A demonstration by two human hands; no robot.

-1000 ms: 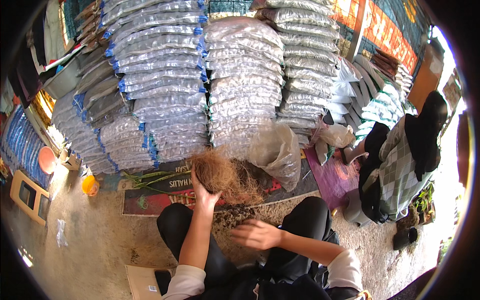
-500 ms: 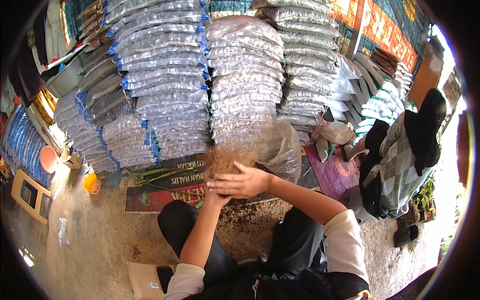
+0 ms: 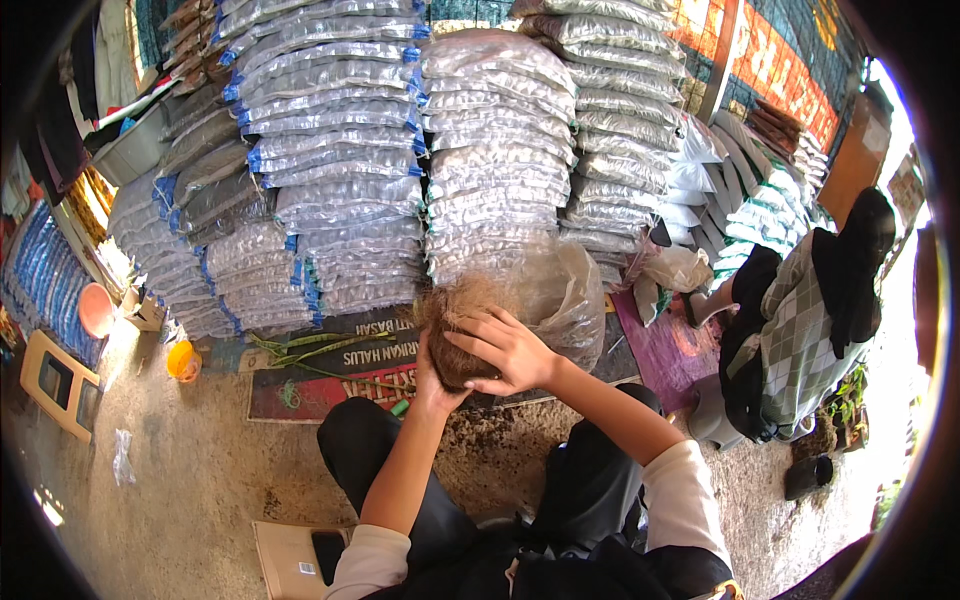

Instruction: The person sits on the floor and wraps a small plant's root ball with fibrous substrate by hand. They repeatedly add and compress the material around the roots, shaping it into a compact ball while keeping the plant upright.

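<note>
In the head view, the left hand [image 3: 437, 375] cupped the underside of a brown, fibrous clump of coconut husk [image 3: 458, 325], fingers closed up against it, while the right hand [image 3: 505, 350] lay spread over its top, fingers wide and pressing down, so the one clump was held between the two palms. It sat at the mouth of a single clear, crumpled plastic bag [image 3: 562, 295], just in front of the person's knees. Behind stood four tall stacks of clear plastic sacks with blue edges [image 3: 340, 170]. On the ground to the left lay one printed red and black mat [image 3: 330, 375], one small orange cup [image 3: 183, 360], one pink bowl [image 3: 96, 310] and one pale wooden stool [image 3: 57, 385]. At the right one other person in a checked shirt [image 3: 800, 330] crouched, well apart.
</note>
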